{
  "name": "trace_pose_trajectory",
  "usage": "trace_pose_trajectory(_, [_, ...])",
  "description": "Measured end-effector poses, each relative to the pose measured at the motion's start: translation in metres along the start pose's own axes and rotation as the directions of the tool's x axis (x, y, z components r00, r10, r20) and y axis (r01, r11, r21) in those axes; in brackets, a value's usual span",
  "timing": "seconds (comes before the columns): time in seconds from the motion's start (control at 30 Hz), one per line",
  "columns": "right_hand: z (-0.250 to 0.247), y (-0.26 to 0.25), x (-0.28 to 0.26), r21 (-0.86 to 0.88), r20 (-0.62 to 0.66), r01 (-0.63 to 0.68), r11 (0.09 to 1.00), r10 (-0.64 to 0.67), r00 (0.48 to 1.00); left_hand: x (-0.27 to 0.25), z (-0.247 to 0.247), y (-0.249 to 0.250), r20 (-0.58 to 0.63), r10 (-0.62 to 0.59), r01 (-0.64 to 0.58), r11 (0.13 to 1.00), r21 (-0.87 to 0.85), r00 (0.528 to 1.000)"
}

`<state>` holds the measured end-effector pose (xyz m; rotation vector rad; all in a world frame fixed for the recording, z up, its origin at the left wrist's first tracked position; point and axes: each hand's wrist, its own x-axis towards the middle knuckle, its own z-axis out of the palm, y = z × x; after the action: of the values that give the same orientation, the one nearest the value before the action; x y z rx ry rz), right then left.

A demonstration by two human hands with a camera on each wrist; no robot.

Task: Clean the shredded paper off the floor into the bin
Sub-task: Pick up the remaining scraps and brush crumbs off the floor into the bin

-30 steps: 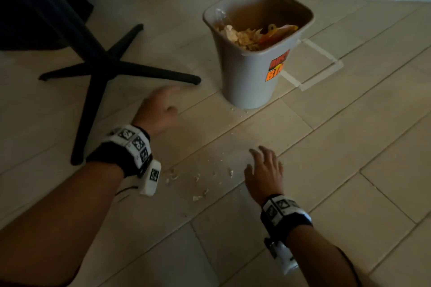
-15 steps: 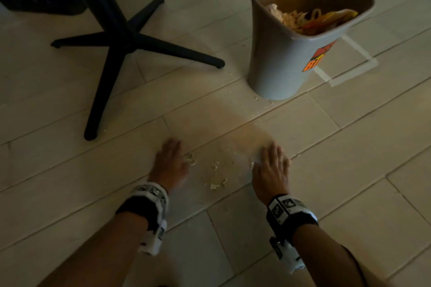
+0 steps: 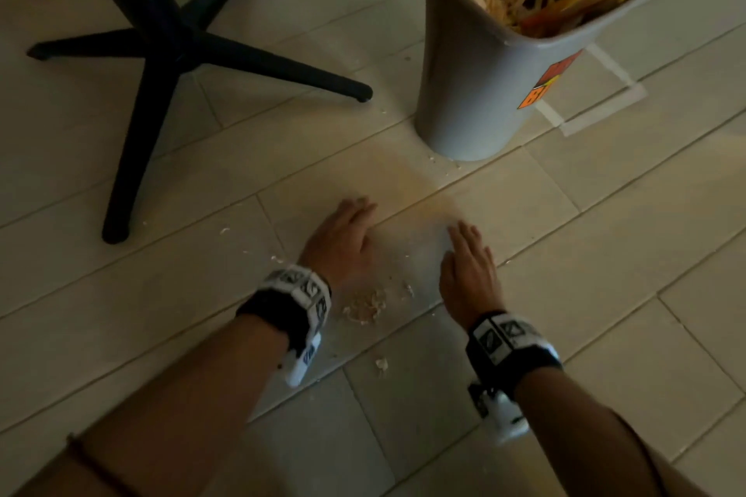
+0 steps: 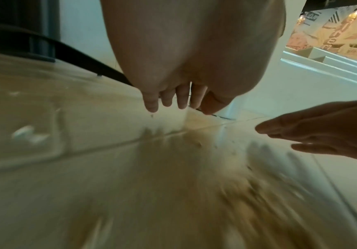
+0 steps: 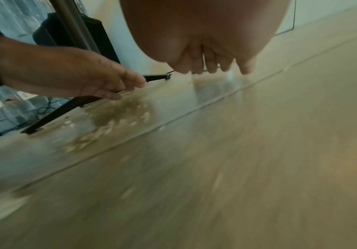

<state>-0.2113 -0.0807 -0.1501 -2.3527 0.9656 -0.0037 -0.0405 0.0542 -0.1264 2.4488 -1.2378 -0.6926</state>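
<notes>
Tiled floor (image 3: pixel 605 295), bin (image 3: pixel 476 93) ahead. Left hand (image 3: pixel 343 242) and right hand (image 3: pixel 470 266) flat, fingers straight, flanking scraps (image 3: pixel 365 305). Best: sweep palms inward, gather pile, scoop together.

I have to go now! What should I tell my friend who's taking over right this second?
Left hand: open, flat, low over the floor, holding nothing.
Right hand: open, flat, holding nothing.
Small paper pile lies on the floor between the wrists; stray bits lie around it.
Bin stands ahead, already holding shreds.
Left: scoop the pile and the bits into the bin.
</notes>
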Motion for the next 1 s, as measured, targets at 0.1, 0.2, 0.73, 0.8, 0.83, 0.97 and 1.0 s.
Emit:
trace_pose_trajectory(0.1, [-0.017, 0.004, 0.037, -0.092, 0.078, -0.008, 0.996, 0.015, 0.997, 0.052, -0.014, 0.004, 0.1, 0.006, -0.02, 0.99, 0.142, 0.995])
trace_pose_trajectory(0.2, [-0.023, 0.004, 0.064, -0.185, 0.104, 0.024, 0.982, -0.005, 0.995, 0.085, -0.019, 0.021, 0.183, 0.034, -0.082, 0.962, 0.262, 0.983])
trace_pose_trajectory(0.73, [-0.009, 0.008, 0.087, -0.214, 0.074, 0.195, 0.957, -0.183, 0.98, 0.087, 0.029, 0.037, 0.152, 0.409, -0.436, 0.844, 0.312, 0.9])
trace_pose_trajectory(0.8, [-0.005, 0.01, 0.064, -0.156, 0.058, 0.302, 0.941, -0.296, 0.953, 0.064, 0.03, 0.025, 0.113, 0.493, -0.505, 0.836, 0.215, 0.863])
trace_pose_trajectory(0.83, [-0.003, 0.014, 0.055, -0.114, 0.036, 0.352, 0.929, -0.35, 0.936, 0.057, 0.027, 0.017, 0.073, 0.512, -0.517, 0.839, 0.168, 0.856])
trace_pose_trajectory(0.97, [-0.012, 0.021, 0.048, 0.003, -0.033, 0.326, 0.945, -0.326, 0.945, 0.07, -0.003, -0.006, -0.132, 0.38, -0.369, 0.924, 0.102, 0.915])
trace_pose_trajectory(1.0, [-0.013, 0.022, 0.055, 0.005, -0.062, 0.295, 0.956, -0.294, 0.954, 0.082, -0.011, -0.01, -0.146, 0.305, -0.29, 0.95, 0.115, 0.941])
